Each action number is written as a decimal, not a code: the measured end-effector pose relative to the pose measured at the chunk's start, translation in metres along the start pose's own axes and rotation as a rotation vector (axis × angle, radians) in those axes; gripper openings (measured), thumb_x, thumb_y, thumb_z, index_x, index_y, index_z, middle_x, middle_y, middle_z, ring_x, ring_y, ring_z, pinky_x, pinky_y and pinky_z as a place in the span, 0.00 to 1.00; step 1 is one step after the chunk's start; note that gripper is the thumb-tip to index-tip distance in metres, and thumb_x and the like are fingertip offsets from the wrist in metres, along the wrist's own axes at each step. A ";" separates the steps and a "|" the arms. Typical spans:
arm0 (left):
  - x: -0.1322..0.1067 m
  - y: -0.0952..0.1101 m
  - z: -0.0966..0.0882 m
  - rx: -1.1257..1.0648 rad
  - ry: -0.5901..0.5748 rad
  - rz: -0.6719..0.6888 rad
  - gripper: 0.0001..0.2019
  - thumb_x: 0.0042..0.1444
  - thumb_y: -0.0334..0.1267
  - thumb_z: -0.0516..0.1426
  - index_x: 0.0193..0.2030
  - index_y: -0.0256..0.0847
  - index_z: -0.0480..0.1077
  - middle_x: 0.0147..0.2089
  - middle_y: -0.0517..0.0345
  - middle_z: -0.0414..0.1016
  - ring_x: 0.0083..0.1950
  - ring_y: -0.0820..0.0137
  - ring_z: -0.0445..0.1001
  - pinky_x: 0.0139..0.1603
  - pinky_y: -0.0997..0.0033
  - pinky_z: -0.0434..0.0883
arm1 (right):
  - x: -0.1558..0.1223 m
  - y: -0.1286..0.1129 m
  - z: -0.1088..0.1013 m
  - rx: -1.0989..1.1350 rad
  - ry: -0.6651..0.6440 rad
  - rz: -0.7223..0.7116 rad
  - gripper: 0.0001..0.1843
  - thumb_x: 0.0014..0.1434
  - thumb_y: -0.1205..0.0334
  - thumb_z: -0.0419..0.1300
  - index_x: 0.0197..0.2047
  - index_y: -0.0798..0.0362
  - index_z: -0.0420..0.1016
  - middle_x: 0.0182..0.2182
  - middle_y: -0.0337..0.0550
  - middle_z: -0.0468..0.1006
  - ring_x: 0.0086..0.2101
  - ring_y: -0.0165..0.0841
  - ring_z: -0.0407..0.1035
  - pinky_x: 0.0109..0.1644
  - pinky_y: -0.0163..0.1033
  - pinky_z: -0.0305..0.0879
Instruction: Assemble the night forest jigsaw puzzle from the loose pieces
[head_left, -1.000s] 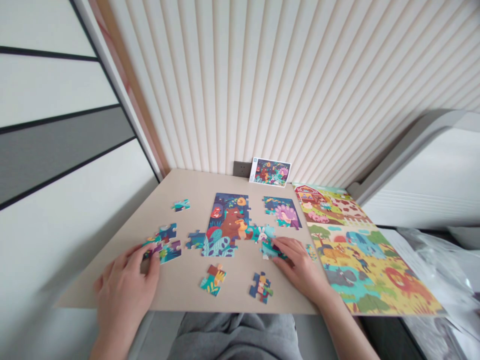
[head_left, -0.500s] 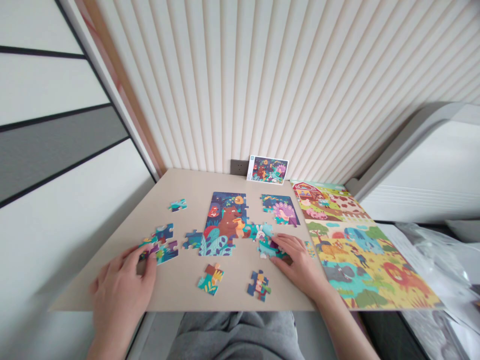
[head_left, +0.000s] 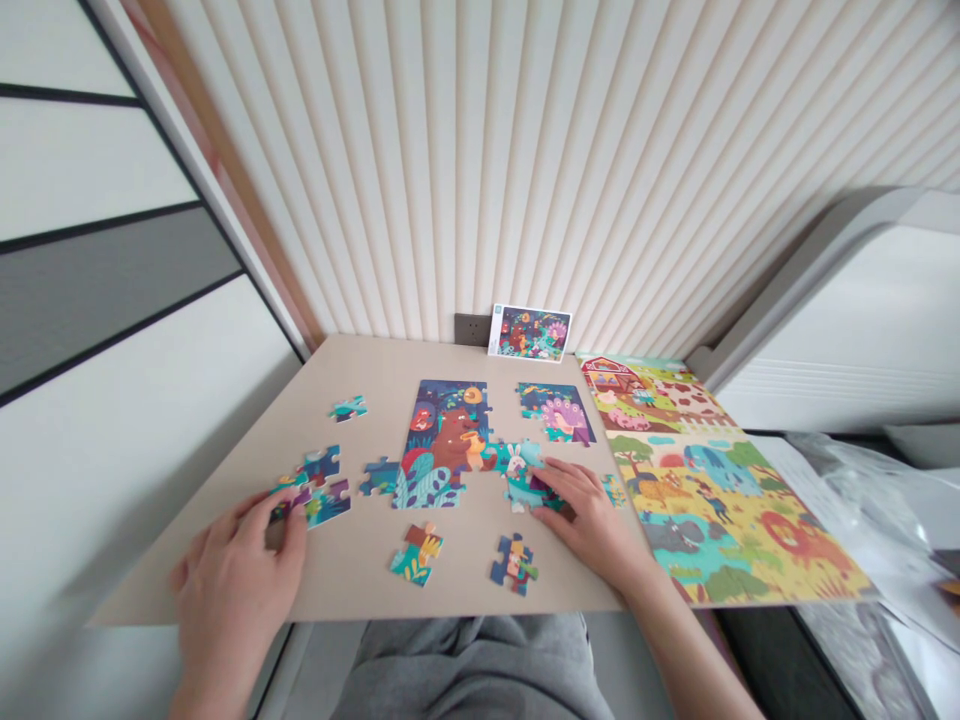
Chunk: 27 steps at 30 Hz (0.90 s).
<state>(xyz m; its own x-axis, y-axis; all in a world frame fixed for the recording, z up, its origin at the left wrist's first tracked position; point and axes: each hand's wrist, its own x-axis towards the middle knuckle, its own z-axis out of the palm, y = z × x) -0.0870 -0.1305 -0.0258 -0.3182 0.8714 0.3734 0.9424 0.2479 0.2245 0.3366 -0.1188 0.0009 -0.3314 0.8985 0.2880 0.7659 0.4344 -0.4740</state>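
At the left of the table, my left hand [head_left: 244, 550] has its thumb and index finger closed on a purple jigsaw piece [head_left: 298, 500], beside a small cluster of joined pieces [head_left: 330, 502]. Toward the right, my right hand [head_left: 592, 515] bends its fingers over a dark purple jigsaw piece [head_left: 541, 484], which they partly hide. That piece lies against the teal rabbit section [head_left: 517, 460]. The rabbit section touches the lower right of the large bear section [head_left: 450, 440]. Above my right hand lies the peacock section [head_left: 562, 415].
Loose pieces lie around: a teal one [head_left: 349, 408], a blue one [head_left: 380, 477], a tiger-striped one [head_left: 418, 553] and a dark blue one [head_left: 514, 563]. A picture card [head_left: 530, 333] leans on the ribbed wall. Finished farm [head_left: 652, 395] and savanna [head_left: 735, 520] puzzles cover the right side.
The whole view has shifted slightly to the left and up. Both hands stay at about the same spots on the pieces.
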 end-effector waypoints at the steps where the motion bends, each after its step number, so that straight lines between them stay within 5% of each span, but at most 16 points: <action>1: 0.000 0.000 0.000 -0.001 -0.005 -0.004 0.22 0.69 0.52 0.48 0.58 0.43 0.73 0.61 0.43 0.73 0.60 0.43 0.69 0.59 0.42 0.66 | 0.000 0.000 0.000 -0.002 0.000 0.001 0.27 0.68 0.56 0.63 0.68 0.38 0.68 0.60 0.43 0.78 0.65 0.45 0.65 0.68 0.57 0.61; 27: -0.001 0.004 -0.003 -0.025 0.044 0.012 0.18 0.70 0.46 0.51 0.59 0.42 0.73 0.64 0.44 0.72 0.62 0.48 0.68 0.58 0.49 0.65 | -0.010 -0.004 -0.002 0.046 0.053 -0.043 0.23 0.67 0.54 0.64 0.65 0.42 0.73 0.56 0.48 0.79 0.57 0.47 0.71 0.61 0.57 0.70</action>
<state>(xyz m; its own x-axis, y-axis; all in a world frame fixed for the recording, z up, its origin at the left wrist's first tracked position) -0.0829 -0.1316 -0.0223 -0.3112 0.8550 0.4150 0.9437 0.2262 0.2416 0.3377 -0.1296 0.0013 -0.3328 0.8751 0.3514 0.7249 0.4758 -0.4981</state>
